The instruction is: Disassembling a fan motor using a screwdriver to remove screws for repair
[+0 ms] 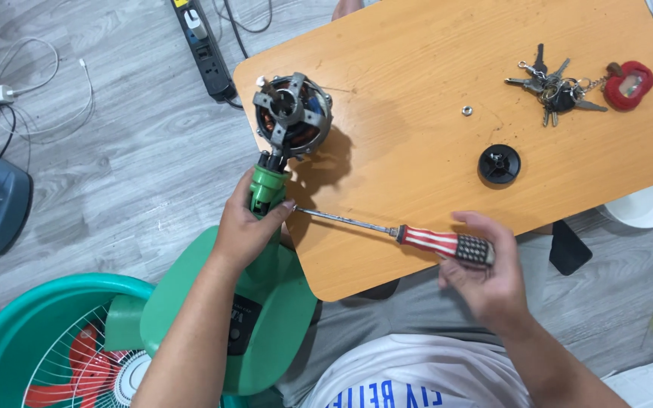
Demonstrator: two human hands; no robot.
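Note:
My left hand (245, 227) grips the green neck (267, 185) of a fan stand, just below a bare metal fan motor (292, 113) with copper windings that rests on the corner of a small wooden table (417, 83). My right hand (485, 279) holds a screwdriver (432, 240) by its red-and-white striped handle. The long metal shaft points left, its tip at the green neck beside my left thumb. The green fan base (266, 317) sits below the left hand.
On the table lie a black round knob (499, 164), a small metal nut (466, 111) and a bunch of keys with a red keyring (568, 87). A power strip (205, 49) and cables lie on the floor. A green fan guard with red blades (62, 355) lies lower left.

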